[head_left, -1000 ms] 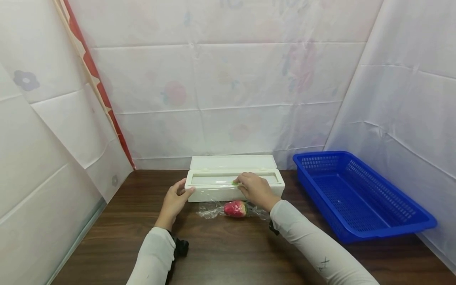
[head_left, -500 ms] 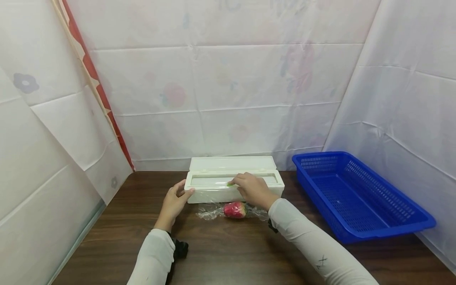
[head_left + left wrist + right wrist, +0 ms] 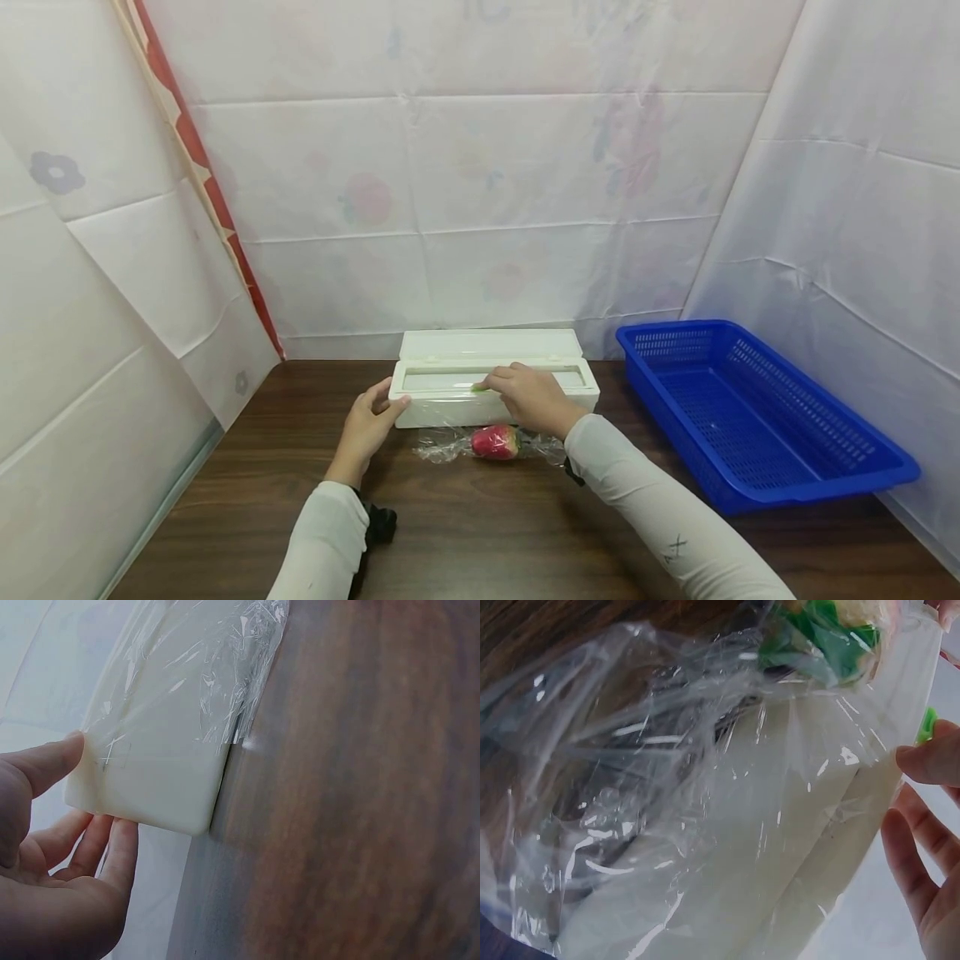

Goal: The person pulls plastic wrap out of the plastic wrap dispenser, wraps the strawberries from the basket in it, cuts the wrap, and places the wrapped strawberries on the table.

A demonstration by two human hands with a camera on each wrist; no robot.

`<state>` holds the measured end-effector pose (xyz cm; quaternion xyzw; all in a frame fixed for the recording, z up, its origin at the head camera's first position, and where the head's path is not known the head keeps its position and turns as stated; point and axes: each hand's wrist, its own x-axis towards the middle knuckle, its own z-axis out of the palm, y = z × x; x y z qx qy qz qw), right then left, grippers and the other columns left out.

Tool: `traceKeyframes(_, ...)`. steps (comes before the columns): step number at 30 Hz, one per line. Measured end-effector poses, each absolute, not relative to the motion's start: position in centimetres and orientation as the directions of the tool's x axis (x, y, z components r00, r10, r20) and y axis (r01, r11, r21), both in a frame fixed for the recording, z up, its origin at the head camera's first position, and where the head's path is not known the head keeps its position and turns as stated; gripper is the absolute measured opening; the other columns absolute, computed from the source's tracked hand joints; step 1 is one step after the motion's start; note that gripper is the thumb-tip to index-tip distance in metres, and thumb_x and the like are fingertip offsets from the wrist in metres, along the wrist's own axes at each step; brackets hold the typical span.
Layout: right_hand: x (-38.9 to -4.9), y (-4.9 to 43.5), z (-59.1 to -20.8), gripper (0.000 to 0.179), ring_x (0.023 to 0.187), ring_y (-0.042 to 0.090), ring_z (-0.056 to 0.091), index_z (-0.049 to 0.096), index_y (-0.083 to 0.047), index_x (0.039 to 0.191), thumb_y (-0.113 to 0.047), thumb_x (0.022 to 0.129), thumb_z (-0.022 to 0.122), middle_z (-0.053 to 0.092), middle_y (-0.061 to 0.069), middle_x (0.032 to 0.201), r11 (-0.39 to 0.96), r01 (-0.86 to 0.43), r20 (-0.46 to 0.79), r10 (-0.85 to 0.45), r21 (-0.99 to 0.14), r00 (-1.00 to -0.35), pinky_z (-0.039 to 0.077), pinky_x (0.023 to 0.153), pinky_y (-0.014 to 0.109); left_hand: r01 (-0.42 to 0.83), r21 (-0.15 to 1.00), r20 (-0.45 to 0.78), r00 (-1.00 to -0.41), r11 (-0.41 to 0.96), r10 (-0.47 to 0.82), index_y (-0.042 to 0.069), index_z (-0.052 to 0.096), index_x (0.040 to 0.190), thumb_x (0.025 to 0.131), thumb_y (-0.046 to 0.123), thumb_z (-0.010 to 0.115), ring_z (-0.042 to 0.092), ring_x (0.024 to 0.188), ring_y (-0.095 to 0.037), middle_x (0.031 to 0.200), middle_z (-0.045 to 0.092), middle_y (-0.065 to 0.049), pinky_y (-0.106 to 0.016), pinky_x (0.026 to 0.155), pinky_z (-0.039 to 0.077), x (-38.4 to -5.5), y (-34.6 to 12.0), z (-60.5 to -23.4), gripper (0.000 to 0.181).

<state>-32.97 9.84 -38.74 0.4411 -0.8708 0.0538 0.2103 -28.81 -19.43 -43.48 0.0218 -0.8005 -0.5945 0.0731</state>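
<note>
Pale printed sheeting (image 3: 487,167) hangs round a dark wood table (image 3: 472,533). I set my clock on the red fruit (image 3: 495,442), twelve toward the back.

Between nine and ten: left hand (image 3: 369,421), gripping the left end of a white box (image 3: 442,411), thumb on its near edge. Twelve: the box itself, just beyond the fruit, lid (image 3: 491,343) tipped back. Dial's centre: fruit, wrapped in clear film (image 3: 442,447) that spreads loose toward nine and three. Near twelve, at the box's near edge: green tab (image 3: 477,387), apparently pinched by the right hand (image 3: 534,398), which sits at one. Three o'clock: blue basket (image 3: 712,417), well apart.

Handling, my guess: box stiff and fairly light, apt to skid, best held by its ends. Film thin, slippery, easily torn; take a loose tail. Fruit looks light; hold it round the body.

Right wrist view gives the fruit's green leafy end and film across the box's front, both faint from the head. Left wrist view shows fingertips against the box's end, plainer than the head view does.
</note>
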Motion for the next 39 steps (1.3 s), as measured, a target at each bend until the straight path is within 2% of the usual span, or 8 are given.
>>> traceKeyframes(3,-33.0,9.7,-38.7,0.043,0.096,0.015,0.064,0.069,-0.027,0.125,0.001,0.093,0.061,0.067,-0.010,0.120,0.596,-0.797,0.409,-0.755,0.100,-0.513,0.048,0.056,0.026,0.057,0.955,0.095,-0.988,0.292,-0.120,0.004,0.038,0.153,0.099,0.031,0.067,0.045,0.134,-0.038,0.150,0.030,-0.023,-0.051,0.105,0.043,-28.8,-19.5,-43.5,0.067)
traceKeyframes(8,-33.1,9.4,-38.5,0.044,0.099,0.016,0.064,0.067,-0.028,0.128,-0.014,0.088,0.077,0.067,-0.010,0.123,0.577,-0.806,0.386,-0.778,0.130,-0.495,0.048,0.054,0.027,0.058,0.955,0.096,-0.988,0.292,-0.119,0.004,0.038,0.153,0.099,0.031,0.067,0.046,0.134,-0.038,0.148,0.032,-0.023,-0.050,0.105,0.043,-28.8,-19.5,-43.5,0.067)
traceKeyframes(15,-33.1,9.2,-38.3,0.055,0.099,0.015,0.063,0.065,-0.031,0.132,-0.006,0.084,0.078,0.065,-0.012,0.125,0.576,-0.797,0.360,-0.793,0.181,-0.491,0.044,0.050,0.023,0.057,0.952,0.098,-0.987,0.299,-0.125,0.004,0.038,0.153,0.099,0.032,0.066,0.046,0.134,-0.038,0.150,0.032,-0.023,-0.051,0.105,0.043,-28.8,-19.6,-43.5,0.067)
traceKeyframes(19,-33.1,9.0,-38.4,0.059,0.100,0.016,0.062,0.063,-0.031,0.135,-0.009,0.083,0.081,0.065,-0.011,0.127,0.573,-0.799,0.355,-0.797,0.185,-0.490,0.048,0.053,0.026,0.059,0.953,0.099,-0.987,0.298,-0.123,0.004,0.038,0.153,0.099,0.032,0.067,0.046,0.134,-0.038,0.152,0.030,-0.023,-0.051,0.105,0.043,-28.7,-19.6,-43.4,0.067)
traceKeyframes(26,-32.8,9.2,-38.7,0.063,0.104,0.018,0.063,0.062,-0.030,0.137,0.003,0.083,0.065,0.063,-0.005,0.133,0.578,-0.799,0.368,-0.788,0.165,-0.494,0.043,0.050,0.024,0.049,0.953,0.087,-0.990,0.297,-0.113,0.004,0.036,0.154,0.099,0.033,0.067,0.045,0.135,-0.038,0.151,0.033,-0.022,-0.052,0.105,0.043,-28.6,-19.7,-43.5,0.069)
traceKeyframes(29,-32.8,9.3,-38.7,0.066,0.092,0.014,0.062,0.061,-0.028,0.139,0.003,0.081,0.058,0.061,-0.003,0.134,0.608,-0.788,0.382,-0.754,0.097,-0.534,0.038,0.047,0.020,0.049,0.953,0.086,-0.990,0.299,-0.112,0.004,0.036,0.154,0.098,0.034,0.067,0.045,0.135,-0.038,0.152,0.032,-0.022,-0.052,0.105,0.043,-28.6,-19.7,-43.5,0.070)
traceKeyframes(33,-32.5,9.2,-38.3,0.053,0.068,0.010,0.051,0.064,-0.020,0.133,0.001,0.084,0.058,0.063,-0.004,0.124,0.645,-0.764,0.436,-0.685,-0.009,-0.584,0.039,0.047,0.021,0.057,0.951,0.097,-0.988,0.303,-0.118,0.004,0.037,0.153,0.099,0.033,0.067,0.045,0.134,-0.037,0.152,0.031,-0.022,-0.052,0.104,0.043,-28.6,-19.7,-43.4,0.068)
traceKeyframes(39,-31.6,7.8,-37.8,0.023,0.074,0.010,0.057,0.071,-0.008,0.108,0.002,0.092,0.060,0.069,0.002,0.095,0.620,-0.772,0.512,-0.621,-0.143,-0.594,0.051,0.064,0.026,0.055,0.950,0.096,-0.988,0.308,-0.120,0.006,0.039,0.153,0.098,0.034,0.067,0.045,0.134,-0.037,0.150,0.033,-0.021,-0.052,0.103,0.044,-28.7,-19.5,-43.5,0.067)
